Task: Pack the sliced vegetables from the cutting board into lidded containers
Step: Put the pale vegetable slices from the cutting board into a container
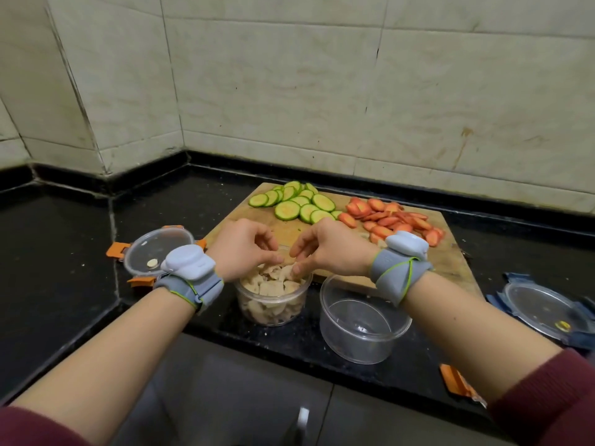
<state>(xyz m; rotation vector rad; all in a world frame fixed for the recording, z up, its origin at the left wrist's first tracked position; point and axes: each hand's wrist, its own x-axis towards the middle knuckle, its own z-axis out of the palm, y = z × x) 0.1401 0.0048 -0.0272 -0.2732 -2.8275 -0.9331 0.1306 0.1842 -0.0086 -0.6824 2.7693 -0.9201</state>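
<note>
With the first batch nearly packed, our left hand (243, 249) and right hand (330, 251) meet over the full container (254, 309) at the near edge of the counter (64, 268), fingers curled down onto the pale vegetable pieces (270, 286) heaped to its rim. The fingertips touch the top of the pile, but we cannot tell whether either grip is closed on a piece or only pressing the heap down. By our judgement the job stands at about a third. That one container is filled but not yet lidded, and its likely cover, the orange-clipped lid (154, 252), lies flat on the counter just to its left. Just to its right, the empty container (363, 346) holds nothing, and the blue-clipped lid (544, 310) rests further right. On the far part of the cutting board (450, 262) the green slices (296, 204) and, to their right, the carrot slices (392, 220) lie in two loose piles, not yet packed. Two piles and every lid are left.
</note>
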